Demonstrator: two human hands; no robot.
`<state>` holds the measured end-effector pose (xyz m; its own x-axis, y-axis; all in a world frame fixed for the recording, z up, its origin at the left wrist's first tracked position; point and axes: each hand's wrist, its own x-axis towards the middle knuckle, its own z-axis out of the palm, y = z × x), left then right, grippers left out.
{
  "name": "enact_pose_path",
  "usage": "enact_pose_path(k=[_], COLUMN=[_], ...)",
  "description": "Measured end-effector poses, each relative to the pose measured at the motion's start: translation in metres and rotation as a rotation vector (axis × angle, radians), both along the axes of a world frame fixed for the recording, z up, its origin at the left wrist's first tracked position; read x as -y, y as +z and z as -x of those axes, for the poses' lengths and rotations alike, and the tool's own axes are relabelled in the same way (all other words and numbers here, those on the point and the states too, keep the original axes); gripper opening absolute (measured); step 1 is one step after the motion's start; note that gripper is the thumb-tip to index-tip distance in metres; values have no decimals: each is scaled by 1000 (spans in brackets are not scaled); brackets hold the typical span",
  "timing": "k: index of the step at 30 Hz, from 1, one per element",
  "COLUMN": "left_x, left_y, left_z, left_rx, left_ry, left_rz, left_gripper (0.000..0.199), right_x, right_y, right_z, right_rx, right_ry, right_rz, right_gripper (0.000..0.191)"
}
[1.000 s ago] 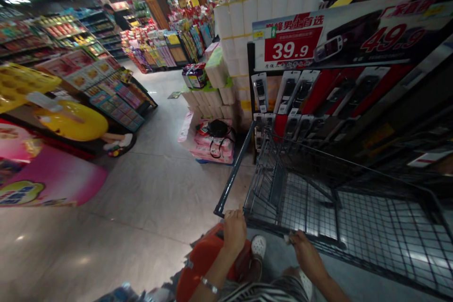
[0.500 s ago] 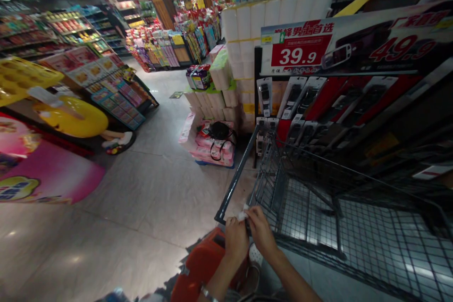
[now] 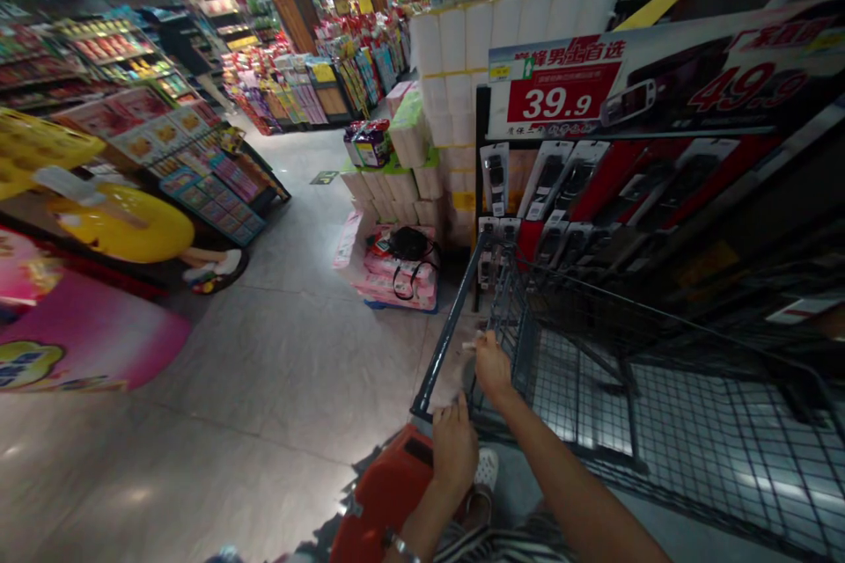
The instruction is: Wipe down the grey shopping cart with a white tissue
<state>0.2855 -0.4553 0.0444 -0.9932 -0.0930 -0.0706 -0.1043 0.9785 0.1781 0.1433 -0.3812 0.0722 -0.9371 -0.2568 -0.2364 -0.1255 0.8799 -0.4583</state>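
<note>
My right hand (image 3: 492, 366) is raised above the near corner of a metal shopping cart (image 3: 521, 334), its fingers pinched on a small whitish bit. Lower and to the left, my left hand (image 3: 454, 438) is closed beside the end of the cart's dark handle bar (image 3: 451, 325). Between the two hands stretches a thin, see-through whitish film (image 3: 457, 376), blurred, which looks like plastic. Whether the left fingers also touch the cart frame is hidden. Just under my left forearm stands an orange-red case-like object (image 3: 386, 493).
Ahead, a black bag (image 3: 407, 243) lies on pink packages (image 3: 396, 281) on the floor. A watch display with a price sign (image 3: 554, 92) stands behind the cart. At left are a yellow figure (image 3: 132, 220) and a pink stand (image 3: 99, 325). Grey floor (image 3: 297, 369) runs between.
My hands have moved apart: the right went up and forward, the left slightly right and down. The whitish material, bunched between them before, is now drawn out. The view has shifted slightly.
</note>
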Motion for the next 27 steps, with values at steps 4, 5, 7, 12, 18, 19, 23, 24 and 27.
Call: enact_pose_path(k=[4,5,7,12,18,19,23,24,27], left_x=[1,1,3,5,4,3,-4,-6,-15], left_y=[0,1,1,6,10,10,7,6,1], left_z=[1,1,2,4,11,13,19,21,29], left_rx=[9,10,11,27,103,121,170,166,118], left_ry=[-8,-12,-25,-42,-14,-2,78,105,157], left_rz=[17,18,17,0,-15,-14,-9,-6,-24], left_gripper=[51,50,48,42,39,40,39,40,52], right_x=[0,0,0,1,-4,-7,-23,-27,-32], right_y=[-1,-2,-5,-13,-20,-21,-26,-27,-30], right_z=[-20,-31,-52,-86,-77,-73,-59,-55,-45], right_rx=[25,32,45,44,-11,-27,-95,-105,-95], right_ry=[-12,-17,-33,-104,-175,-196,-328,-360,-416], right_rz=[52,75,128,279,430,454,530,545,593], right_gripper=[34,32,27,30,27,27,29,29,29])
